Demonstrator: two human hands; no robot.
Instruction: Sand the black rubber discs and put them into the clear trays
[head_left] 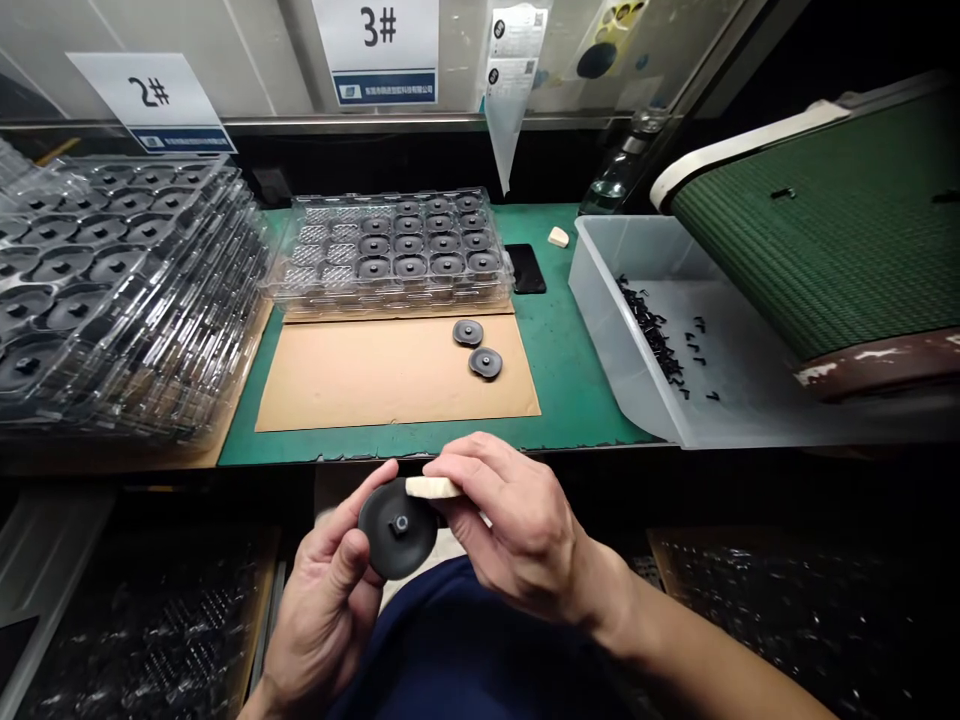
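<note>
My left hand [326, 590] grips a round black disc [396, 527] with a small hub in its middle, held just below the table's front edge. My right hand [510, 525] pinches a small cream block [433, 487] against the disc's upper rim. Two more black discs [468, 333] [485, 362] lie on a brown cardboard sheet [375, 375] on the green mat. Behind them a clear plastic tray [390, 250] holds several discs in its right-hand pockets; its left pockets hold none.
A tall stack of filled clear trays [112, 290] stands at the left. A translucent bin [652, 330] with small black scraps sits at the right under a green conveyor belt [817, 220]. A black phone [525, 268] and a second cream block [558, 237] lie behind.
</note>
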